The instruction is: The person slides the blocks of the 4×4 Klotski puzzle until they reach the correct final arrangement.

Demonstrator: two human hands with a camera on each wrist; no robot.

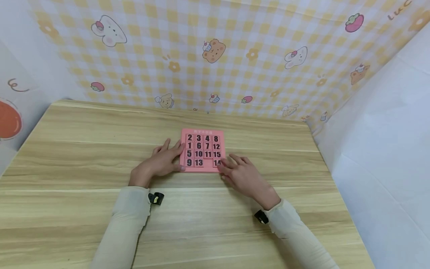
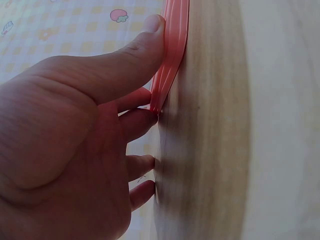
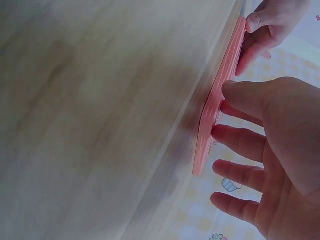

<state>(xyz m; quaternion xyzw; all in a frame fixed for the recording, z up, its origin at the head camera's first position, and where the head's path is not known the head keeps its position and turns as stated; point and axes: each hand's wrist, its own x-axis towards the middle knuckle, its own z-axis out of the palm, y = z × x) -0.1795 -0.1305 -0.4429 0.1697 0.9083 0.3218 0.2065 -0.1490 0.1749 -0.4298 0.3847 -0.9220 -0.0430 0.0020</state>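
Note:
A pink number sliding puzzle (image 1: 201,170) lies flat on the table, its dark-numbered square tiles in rows. The front row shows the 9, the 13, a gap, then the 14 tile (image 1: 215,163) at the right. My left hand (image 1: 162,160) holds the puzzle's left side, thumb at the front corner and index finger farther up the edge. From the right, my right hand (image 1: 244,177) reaches the puzzle's front right corner, its thumb and index fingertips at the 14 tile and partly covering it. The right hand's other fingers extend loosely beyond the frame's right edge.
The wood-grain table (image 1: 188,231) runs back to a yellow checked cloth (image 1: 235,74) with cartoon prints. A pale sheet (image 1: 379,130) hangs along the right side. Each wrist wears a small black device, the left one (image 1: 156,198) near the sleeve cuff.

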